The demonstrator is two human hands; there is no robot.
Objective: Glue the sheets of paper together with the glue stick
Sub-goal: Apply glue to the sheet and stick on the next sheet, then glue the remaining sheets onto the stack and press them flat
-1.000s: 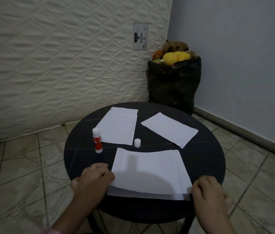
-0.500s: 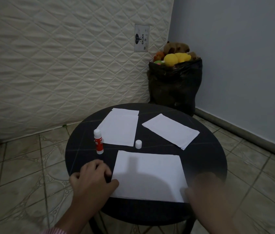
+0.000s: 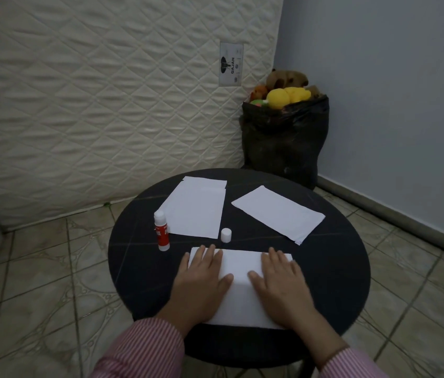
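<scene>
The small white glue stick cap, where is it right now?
The small white cap stands on the round black table, right of the red glue stick, just beyond the left hand.

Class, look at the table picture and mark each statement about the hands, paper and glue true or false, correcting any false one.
1. Both hands, left hand and right hand, lie flat on the near sheet. True.
2. The glue stick lies on its side. False: it stands upright.
3. The cap sits apart from the glue stick. True.
4. The table is white. False: it is black.
5. A hand holds the glue stick. False: neither touches it.
</scene>
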